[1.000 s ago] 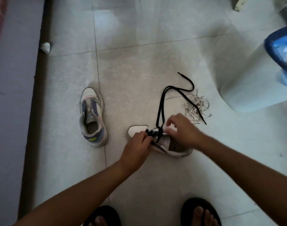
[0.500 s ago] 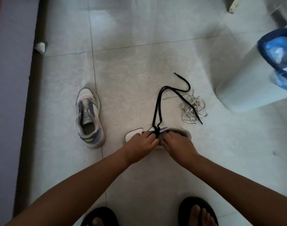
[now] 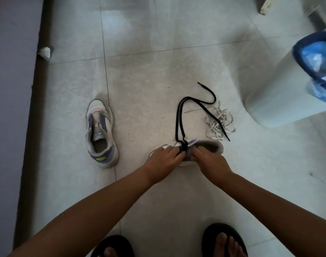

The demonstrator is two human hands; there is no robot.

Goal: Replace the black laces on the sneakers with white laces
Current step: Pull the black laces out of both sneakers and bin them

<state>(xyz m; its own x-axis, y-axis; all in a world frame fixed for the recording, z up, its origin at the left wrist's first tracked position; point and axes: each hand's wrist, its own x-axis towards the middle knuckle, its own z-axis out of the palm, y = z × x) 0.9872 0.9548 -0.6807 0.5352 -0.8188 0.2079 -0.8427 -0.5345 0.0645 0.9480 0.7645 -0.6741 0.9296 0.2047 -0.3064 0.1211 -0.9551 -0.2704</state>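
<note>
1. A dark baseboard (image 3: 31,127) runs down the left edge of the pale tiled floor (image 3: 158,71).
2. An unlaced sneaker (image 3: 101,133) stands alone.
3. The left hand (image 3: 166,161) and right hand (image 3: 211,161) both grip, fingers curled, the second sneaker (image 3: 208,145), where the black lace (image 3: 179,119) remains threaded.
4. White laces (image 3: 220,124) lie tangled near a white bin (image 3: 280,93).

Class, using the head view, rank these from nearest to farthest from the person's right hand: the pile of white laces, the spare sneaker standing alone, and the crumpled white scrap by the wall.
Measured from the right hand:
1. The white laces, just beyond the hand, slightly to its right.
2. The spare sneaker, off to the left past the other hand.
3. The crumpled white scrap, far left and up by the wall edge.
</note>
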